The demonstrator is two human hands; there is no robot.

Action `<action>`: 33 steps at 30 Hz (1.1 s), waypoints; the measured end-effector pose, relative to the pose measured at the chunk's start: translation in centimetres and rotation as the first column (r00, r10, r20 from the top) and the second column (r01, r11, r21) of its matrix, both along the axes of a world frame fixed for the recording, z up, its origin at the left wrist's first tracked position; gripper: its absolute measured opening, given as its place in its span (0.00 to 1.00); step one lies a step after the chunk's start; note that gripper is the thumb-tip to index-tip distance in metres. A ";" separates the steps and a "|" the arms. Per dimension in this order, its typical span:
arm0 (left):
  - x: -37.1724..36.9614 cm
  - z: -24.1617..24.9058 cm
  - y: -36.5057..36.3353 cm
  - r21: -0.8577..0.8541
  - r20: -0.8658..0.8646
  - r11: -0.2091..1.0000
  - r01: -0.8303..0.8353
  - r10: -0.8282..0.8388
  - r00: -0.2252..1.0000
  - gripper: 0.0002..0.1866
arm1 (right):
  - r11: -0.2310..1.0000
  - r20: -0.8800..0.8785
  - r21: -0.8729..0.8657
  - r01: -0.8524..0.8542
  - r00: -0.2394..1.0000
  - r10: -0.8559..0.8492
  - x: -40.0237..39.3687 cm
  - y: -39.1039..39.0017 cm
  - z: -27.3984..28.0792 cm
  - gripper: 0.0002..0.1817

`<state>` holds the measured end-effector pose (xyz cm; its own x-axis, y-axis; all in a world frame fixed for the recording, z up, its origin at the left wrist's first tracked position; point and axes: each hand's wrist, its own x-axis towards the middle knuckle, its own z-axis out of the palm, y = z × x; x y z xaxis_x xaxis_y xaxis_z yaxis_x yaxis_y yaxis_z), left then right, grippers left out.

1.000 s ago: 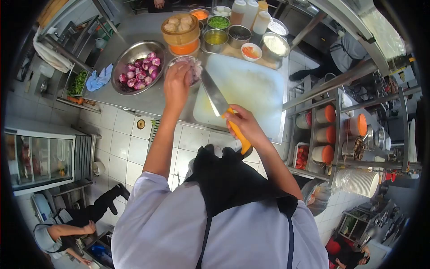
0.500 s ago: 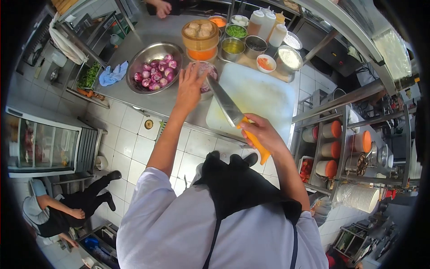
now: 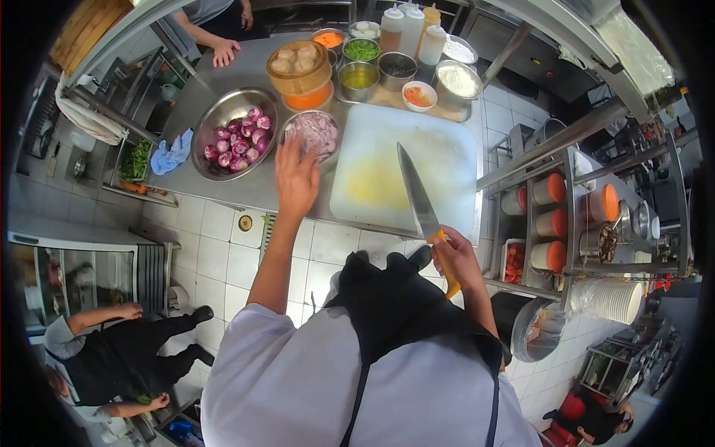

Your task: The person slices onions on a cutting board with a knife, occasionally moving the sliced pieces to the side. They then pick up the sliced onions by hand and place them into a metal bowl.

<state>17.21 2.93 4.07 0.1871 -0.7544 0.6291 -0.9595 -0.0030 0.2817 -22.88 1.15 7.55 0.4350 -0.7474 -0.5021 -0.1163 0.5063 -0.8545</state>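
Over the near edge of a steel bowl of sliced onions [image 3: 319,134] is my left hand [image 3: 296,179], fingers spread, holding nothing. My right hand [image 3: 456,257] grips the orange handle of a large knife [image 3: 418,190], its blade pointing away over the white cutting board [image 3: 402,164]. The board's surface has a yellowish stain. Left of the onion bowl, a steel colander [image 3: 205,141] holds several peeled red onions [image 3: 240,141]. Whether my left fingertips touch the slices cannot be made out.
Behind stand a bamboo steamer [image 3: 300,68], bowls of chopped greens [image 3: 361,50] and white powder [image 3: 458,79], and squeeze bottles [image 3: 411,30]. A blue cloth [image 3: 172,152] lies left. A co-worker's hand [image 3: 225,52] rests on the far table; another person [image 3: 126,354] is lower left.
The knife has swung away from the onion bowl and now points over the board. My right hand is lower and further right. The co-worker's hand has come onto the table.
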 end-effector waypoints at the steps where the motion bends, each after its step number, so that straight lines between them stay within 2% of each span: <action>1: -0.4 -0.4 0.4 0.047 0.012 0.999 0.006 -0.007 1.000 0.26 | 1.000 0.000 0.013 0.006 1.000 -0.006 -0.1 0.1 -0.3 0.19; 3: -0.6 -1.4 0.9 0.139 0.034 0.990 0.008 -0.013 0.999 0.27 | 1.000 -0.003 0.008 0.014 1.000 -0.014 -0.1 0.0 -0.3 0.19; 6: 0.1 -1.7 1.2 0.151 -0.020 0.988 0.032 -0.029 0.999 0.30 | 1.000 0.000 -0.013 0.020 1.000 -0.020 0.1 -0.2 -0.4 0.19; 12: 2.3 -0.2 0.5 -0.003 -0.040 0.998 -0.057 0.057 0.998 0.28 | 0.999 0.000 -0.047 -0.025 1.000 0.025 0.7 -0.2 -1.2 0.21; 15: 4.3 -0.1 1.0 -0.047 -0.063 0.976 -0.214 0.211 0.975 0.26 | 0.998 0.005 -0.043 -0.043 0.999 0.043 0.7 -0.2 -1.9 0.22; 16: 5.6 -0.1 1.2 -0.159 -0.074 0.933 -0.324 0.316 0.946 0.20 | 0.998 0.011 -0.042 -0.046 0.999 0.047 0.8 -0.3 -2.0 0.22; 19: 12.6 -1.9 3.0 -0.081 -0.078 0.799 -0.596 0.591 0.803 0.17 | 0.999 0.012 -0.034 -0.023 1.000 0.023 0.4 -0.3 -2.0 0.22; 22: 19.2 -2.7 3.8 0.400 -0.097 0.797 -0.452 0.527 0.844 0.18 | 1.000 0.012 0.001 -0.009 1.000 0.009 -0.3 -0.6 -3.2 0.22; 25: 19.1 -1.8 3.3 0.506 0.005 0.768 -0.393 0.453 0.891 0.19 | 1.000 -0.046 -0.002 -0.023 0.999 0.023 -0.8 -0.6 -4.9 0.21; 28: 20.5 -3.5 0.7 0.265 0.163 0.796 -0.544 0.519 0.839 0.17 | 0.999 -0.070 -0.010 -0.039 0.997 0.038 -1.0 -0.3 -6.4 0.20; 31: 22.6 -4.9 -0.6 0.421 0.196 0.764 -0.488 0.449 0.872 0.14 | 0.999 -0.108 -0.008 -0.046 0.993 0.045 -1.1 0.3 -7.2 0.20; 33: 22.2 -4.7 -1.5 0.353 0.235 0.792 -0.498 0.440 0.867 0.14 | 0.998 -0.122 -0.020 -0.051 0.991 0.048 -1.3 0.3 -7.8 0.19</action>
<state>39.40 1.48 -0.61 0.5178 -0.7817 0.3476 -0.8390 -0.5433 0.0281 -24.23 1.49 -0.24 0.4086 -0.7383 -0.5366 -0.2447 0.4778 -0.8437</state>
